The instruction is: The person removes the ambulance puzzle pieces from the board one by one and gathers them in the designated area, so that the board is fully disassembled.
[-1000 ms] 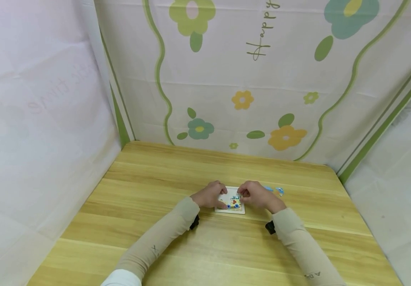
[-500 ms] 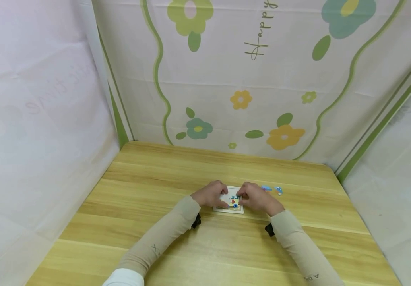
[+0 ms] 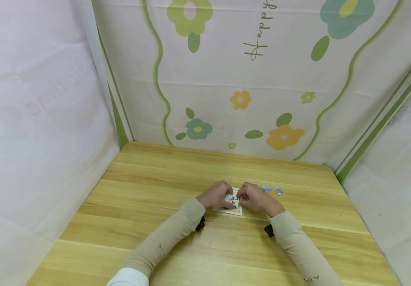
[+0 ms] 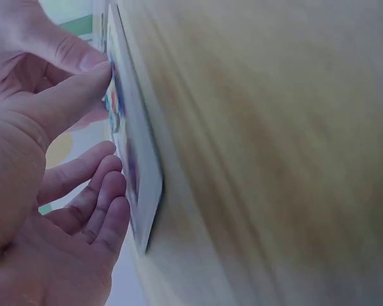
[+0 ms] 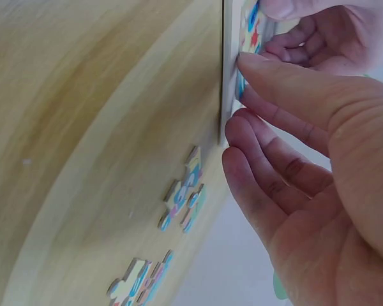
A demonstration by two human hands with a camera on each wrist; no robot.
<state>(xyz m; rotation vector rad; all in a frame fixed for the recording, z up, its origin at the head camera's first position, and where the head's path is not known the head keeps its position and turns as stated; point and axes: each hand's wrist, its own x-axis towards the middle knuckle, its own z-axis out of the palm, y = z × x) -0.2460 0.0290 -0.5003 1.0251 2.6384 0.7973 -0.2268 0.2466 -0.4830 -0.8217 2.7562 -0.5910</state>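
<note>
A small jigsaw puzzle tray (image 3: 235,212) with a pale frame lies on the wooden table, and part of a vehicle picture with a red cross and a blue wheel shows in it. My left hand (image 3: 219,196) sits over the tray's left side; its thumb presses on the picture, and its other fingers are spread along the far side. My right hand (image 3: 257,196) is at the tray's right side, thumb and forefinger pinching a puzzle piece (image 5: 240,86) at the picture's edge. Fingers cover much of this piece and part of the picture.
Loose blue-patterned puzzle pieces (image 3: 278,191) lie on the table (image 3: 177,171) right of the tray, and in the right wrist view more piece clusters (image 5: 184,191) show beside it. A flower-printed cloth (image 3: 209,99) hangs behind the table, with pale cloth walls on both sides.
My left hand has shifted right, its thumb reaching further over the picture and hiding one wheel. The tray has turned slightly. My right hand stays nearly in place.
</note>
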